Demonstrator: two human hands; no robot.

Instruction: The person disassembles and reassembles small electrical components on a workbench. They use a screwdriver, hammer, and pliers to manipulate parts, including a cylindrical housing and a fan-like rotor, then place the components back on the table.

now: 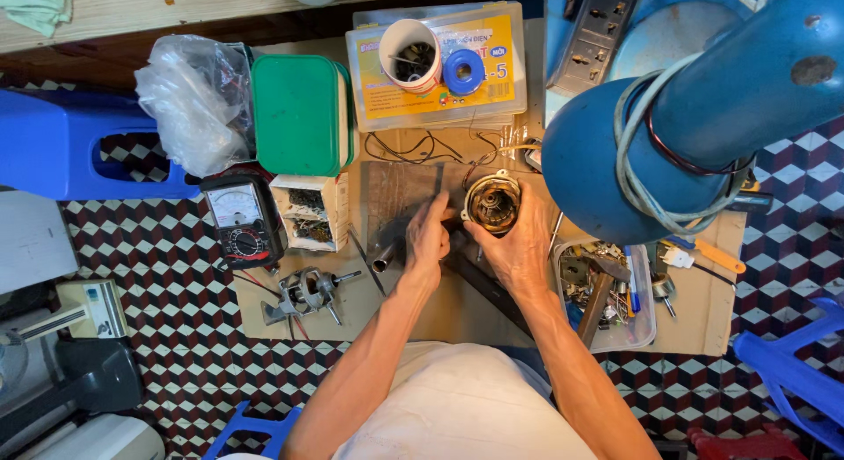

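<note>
right hand [520,244] grasping motor stator [491,202] | left hand [428,236] touching its left side, fingers loose

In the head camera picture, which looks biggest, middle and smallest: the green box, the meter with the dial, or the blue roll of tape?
Largest to smallest, as they look in the head view:
1. green box
2. meter
3. blue roll of tape
All three lie at about table height, so nearness to the camera hardly changes this order.

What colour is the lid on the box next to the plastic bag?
Green: the rectangular plastic box lid shows best in the head view.
</note>
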